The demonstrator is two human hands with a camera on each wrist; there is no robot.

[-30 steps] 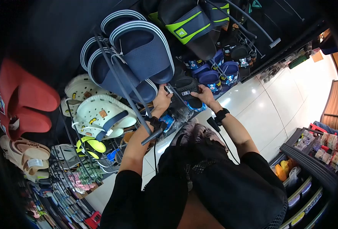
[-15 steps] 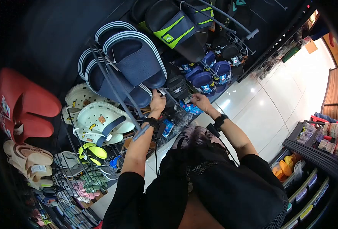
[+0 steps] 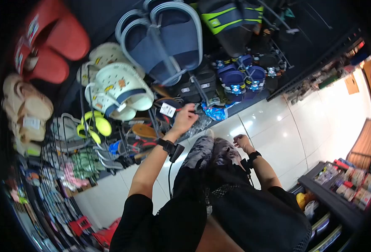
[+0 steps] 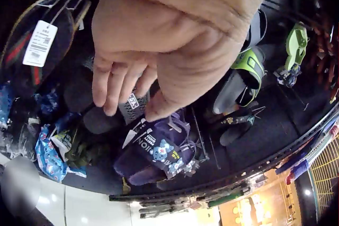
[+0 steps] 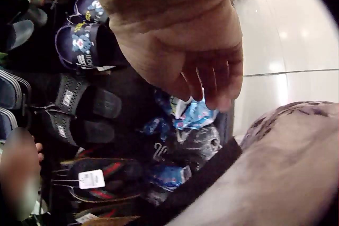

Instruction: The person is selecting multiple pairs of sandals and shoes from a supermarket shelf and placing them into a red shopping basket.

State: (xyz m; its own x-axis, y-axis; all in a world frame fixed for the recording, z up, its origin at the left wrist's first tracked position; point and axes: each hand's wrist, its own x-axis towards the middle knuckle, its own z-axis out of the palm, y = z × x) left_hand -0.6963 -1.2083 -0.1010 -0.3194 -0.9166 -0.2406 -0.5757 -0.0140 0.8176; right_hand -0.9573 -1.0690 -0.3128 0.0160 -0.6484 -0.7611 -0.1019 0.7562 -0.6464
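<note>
My left hand (image 3: 184, 120) hovers with loosely bent fingers and nothing in them, just in front of dark flip-flops (image 5: 123, 175) with red straps and a white tag. Behind its fingers in the left wrist view hang black textured slides (image 5: 66, 99) with small white labels. My right hand (image 3: 244, 143) hangs low by my right thigh, its fingers loosely curled and empty. In the right wrist view it overlaps blue patterned packets (image 5: 196, 113) on the bottom of the rack. Navy children's slides (image 3: 240, 80) with a cartoon figure hang to the right of the black pair.
Navy slides (image 3: 168, 42) with pale rims, cream clogs (image 3: 118, 86) and red slides (image 3: 55, 42) hang on wire hooks that jut toward me. A tiled floor (image 3: 277, 122) runs along the right. A dark display unit (image 3: 319, 182) with small packs stands at the lower right.
Both hands have left the black slides. The right hand has dropped toward my thigh, and the left has drawn back to the tagged flip-flops. The head view has shifted, too.
</note>
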